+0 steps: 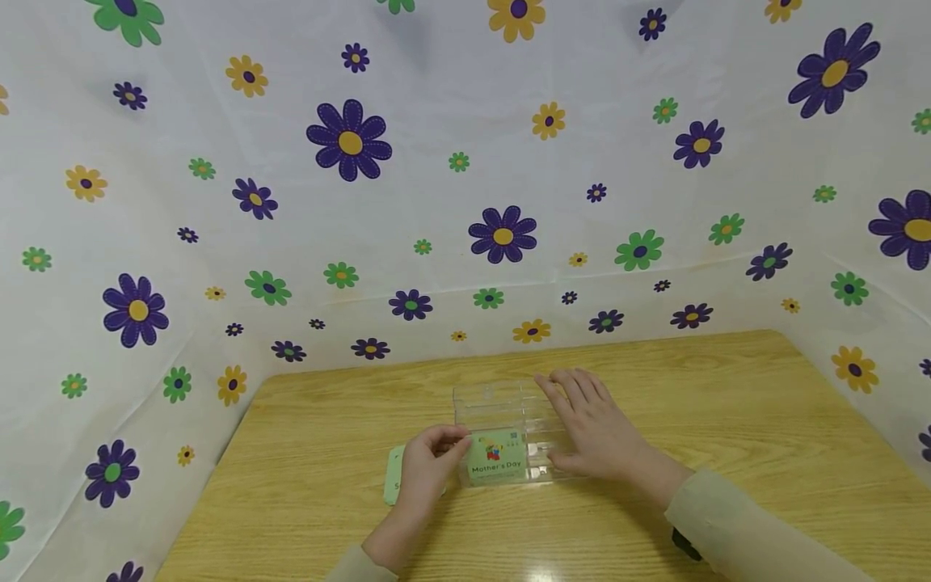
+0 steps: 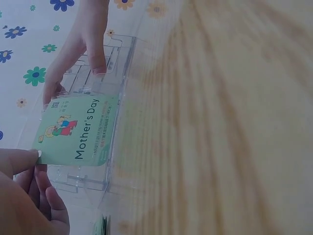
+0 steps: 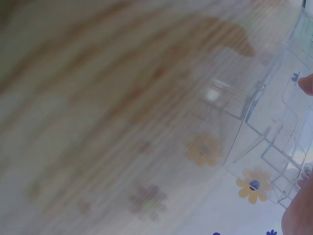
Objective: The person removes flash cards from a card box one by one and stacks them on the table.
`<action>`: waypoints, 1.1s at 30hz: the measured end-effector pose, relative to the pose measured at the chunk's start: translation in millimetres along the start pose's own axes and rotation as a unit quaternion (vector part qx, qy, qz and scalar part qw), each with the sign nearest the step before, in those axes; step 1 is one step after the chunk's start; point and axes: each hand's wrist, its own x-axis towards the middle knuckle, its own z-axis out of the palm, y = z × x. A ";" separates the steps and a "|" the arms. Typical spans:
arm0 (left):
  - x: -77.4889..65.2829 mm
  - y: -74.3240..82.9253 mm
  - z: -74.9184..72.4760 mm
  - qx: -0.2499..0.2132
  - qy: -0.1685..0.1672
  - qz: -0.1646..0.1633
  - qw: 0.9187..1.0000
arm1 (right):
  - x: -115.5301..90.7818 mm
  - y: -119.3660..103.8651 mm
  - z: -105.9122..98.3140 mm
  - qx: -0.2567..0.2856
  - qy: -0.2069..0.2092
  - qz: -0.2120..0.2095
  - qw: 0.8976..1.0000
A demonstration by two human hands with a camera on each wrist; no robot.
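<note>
A clear plastic organizer with stepped compartments [image 1: 489,396] lies on the table in front of me. At its left side, my left hand [image 1: 425,465] pinches the left edge of a green card printed "Mother's Day" [image 1: 497,466] between thumb and fingers; in the left wrist view the card [image 2: 78,129] overlaps the organizer's front. My right hand [image 1: 596,428] rests spread over the organizer's right part, fingertips at the far edge and thumb at the near compartments. Partly hidden behind the left hand, more green cards [image 1: 393,473] lie on the table.
The wooden table [image 1: 305,517] stands against a white cloth with printed flowers [image 1: 436,202], which rises at the back and both sides. A dark object [image 1: 685,545] shows beneath the right sleeve. The table surface shines with reflected light near its front.
</note>
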 end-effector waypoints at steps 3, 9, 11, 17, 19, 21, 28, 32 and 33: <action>0.3 -0.4 0.4 0.000 0.003 0.002 1.000 | -0.3 0.5 0.2 -0.003 -0.006 0.001 1.000; 0.1 -0.7 0.5 -0.004 0.002 0.005 1.000 | 0.2 0.5 -0.7 0.003 -0.011 0.002 1.000; 0.0 -0.8 0.5 -0.007 0.001 0.005 1.000 | 0.3 0.7 -0.6 0.005 -0.010 0.002 1.000; -0.1 -0.7 -0.2 -0.009 -0.002 0.004 1.000 | 0.3 0.8 -0.5 0.008 -0.008 0.003 1.000; 0.3 -0.8 -0.6 -0.010 -0.003 0.003 1.000 | 0.4 0.6 -0.5 0.008 -0.008 0.003 1.000; 0.3 -0.6 -1.4 -0.013 -0.002 0.001 1.000 | 0.9 0.3 0.0 0.007 -0.006 0.002 1.000; 0.3 2.7 -2.7 -0.012 0.000 0.006 1.000 | 1.1 0.8 0.7 0.003 0.015 -0.007 1.000; -1.5 5.0 -3.5 -0.017 -0.004 0.005 1.000 | 0.3 1.1 0.9 0.003 0.020 -0.010 1.000; -1.6 5.2 -3.6 -0.017 -0.004 0.005 1.000 | 0.0 1.1 1.1 0.003 0.018 -0.009 1.000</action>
